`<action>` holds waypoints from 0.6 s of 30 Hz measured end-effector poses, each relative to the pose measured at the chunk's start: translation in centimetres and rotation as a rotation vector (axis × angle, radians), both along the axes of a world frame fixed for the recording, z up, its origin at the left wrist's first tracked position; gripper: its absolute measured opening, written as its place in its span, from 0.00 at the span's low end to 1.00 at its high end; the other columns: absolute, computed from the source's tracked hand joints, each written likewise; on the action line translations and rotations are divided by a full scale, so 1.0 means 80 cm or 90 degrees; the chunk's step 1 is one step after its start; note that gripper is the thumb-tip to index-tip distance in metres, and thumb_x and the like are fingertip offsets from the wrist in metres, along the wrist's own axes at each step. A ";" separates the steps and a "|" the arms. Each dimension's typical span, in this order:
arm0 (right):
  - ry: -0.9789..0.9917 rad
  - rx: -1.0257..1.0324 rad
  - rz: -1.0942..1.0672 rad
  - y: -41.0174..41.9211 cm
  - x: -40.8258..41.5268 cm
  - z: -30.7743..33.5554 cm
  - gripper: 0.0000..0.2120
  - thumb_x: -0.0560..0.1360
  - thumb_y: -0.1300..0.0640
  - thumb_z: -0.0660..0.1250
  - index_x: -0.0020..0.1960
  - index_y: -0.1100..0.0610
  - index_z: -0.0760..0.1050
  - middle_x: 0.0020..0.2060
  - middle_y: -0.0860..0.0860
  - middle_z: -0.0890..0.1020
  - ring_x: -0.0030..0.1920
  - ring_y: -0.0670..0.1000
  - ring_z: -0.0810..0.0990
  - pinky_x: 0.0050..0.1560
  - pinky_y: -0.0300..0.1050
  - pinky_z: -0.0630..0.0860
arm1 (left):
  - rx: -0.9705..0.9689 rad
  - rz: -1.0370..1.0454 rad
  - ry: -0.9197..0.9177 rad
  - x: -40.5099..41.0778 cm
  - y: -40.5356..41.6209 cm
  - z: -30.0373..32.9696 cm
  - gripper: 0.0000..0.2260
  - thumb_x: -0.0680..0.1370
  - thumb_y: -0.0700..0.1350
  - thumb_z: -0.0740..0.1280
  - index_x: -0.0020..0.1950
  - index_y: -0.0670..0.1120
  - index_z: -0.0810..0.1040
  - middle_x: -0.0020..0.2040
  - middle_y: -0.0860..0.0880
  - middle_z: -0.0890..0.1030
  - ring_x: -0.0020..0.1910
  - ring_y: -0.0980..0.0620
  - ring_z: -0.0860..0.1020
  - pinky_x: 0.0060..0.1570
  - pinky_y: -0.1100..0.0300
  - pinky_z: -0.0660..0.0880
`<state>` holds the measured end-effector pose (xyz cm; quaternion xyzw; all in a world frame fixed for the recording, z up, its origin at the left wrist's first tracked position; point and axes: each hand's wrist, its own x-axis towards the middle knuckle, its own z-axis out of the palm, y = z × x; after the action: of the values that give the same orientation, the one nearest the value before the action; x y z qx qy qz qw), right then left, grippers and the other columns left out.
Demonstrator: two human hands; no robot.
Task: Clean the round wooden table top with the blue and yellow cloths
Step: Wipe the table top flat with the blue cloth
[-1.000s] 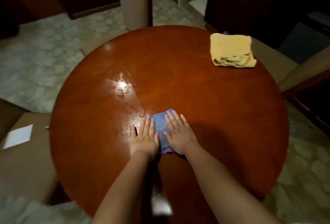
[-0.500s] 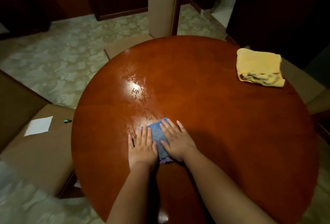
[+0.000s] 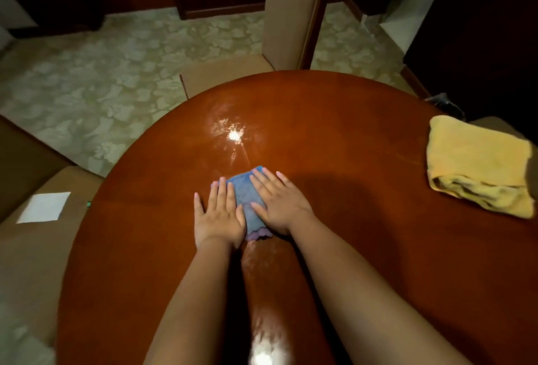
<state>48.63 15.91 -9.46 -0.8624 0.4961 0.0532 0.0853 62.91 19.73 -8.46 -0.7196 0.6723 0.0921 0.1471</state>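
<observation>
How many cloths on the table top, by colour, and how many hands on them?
Blue cloth: 1, under both hands
Yellow cloth: 1, lying untouched at the right edge of the table top
Hands pressing flat on the blue cloth: 2, left hand and right hand
Total: 2 cloths, 2 hands

blue cloth [image 3: 248, 199] mostly under hands, yellow cloth [image 3: 477, 166] — right edge cropped

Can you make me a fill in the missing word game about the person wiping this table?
1. Both hands press flat on the ____ cloth.
2. The yellow cloth lies on the table near the person's ____ side.
3. The wooden table top has a ____ shape.
4. The left hand and right hand have ____ fingers, not curled.

Missing words: blue; right; round; straight
</observation>
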 end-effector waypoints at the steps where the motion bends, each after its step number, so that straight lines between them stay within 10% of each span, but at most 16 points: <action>1: 0.000 0.000 -0.015 -0.013 -0.018 0.000 0.34 0.77 0.39 0.32 0.78 0.55 0.39 0.77 0.48 0.41 0.76 0.46 0.37 0.73 0.45 0.35 | -0.004 -0.014 0.004 -0.016 -0.017 0.000 0.25 0.82 0.53 0.38 0.77 0.46 0.35 0.77 0.49 0.34 0.76 0.52 0.35 0.73 0.44 0.36; 6: 0.027 -0.013 -0.109 -0.061 -0.129 0.001 0.45 0.63 0.38 0.22 0.78 0.54 0.38 0.77 0.48 0.41 0.76 0.45 0.38 0.72 0.44 0.34 | -0.024 -0.112 0.025 -0.125 -0.093 -0.001 0.25 0.82 0.53 0.38 0.77 0.46 0.36 0.77 0.49 0.35 0.76 0.52 0.36 0.73 0.44 0.36; 11: 0.076 -0.016 -0.192 -0.097 -0.234 0.007 0.30 0.81 0.41 0.37 0.77 0.55 0.36 0.77 0.48 0.40 0.76 0.46 0.37 0.74 0.46 0.35 | -0.048 -0.218 0.032 -0.225 -0.157 -0.004 0.25 0.82 0.53 0.39 0.77 0.46 0.38 0.77 0.49 0.37 0.76 0.52 0.37 0.73 0.44 0.36; 18: 0.190 0.018 -0.303 -0.123 -0.327 0.007 0.31 0.81 0.41 0.35 0.77 0.56 0.35 0.77 0.50 0.39 0.76 0.48 0.37 0.75 0.49 0.35 | -0.061 -0.341 0.035 -0.325 -0.215 -0.005 0.25 0.82 0.53 0.41 0.78 0.46 0.40 0.78 0.49 0.40 0.77 0.52 0.40 0.73 0.44 0.37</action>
<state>22.45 6.03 -8.89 -0.7029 0.6910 0.1653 0.0336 36.95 2.53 -8.87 -0.5193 0.8463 0.0375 0.1132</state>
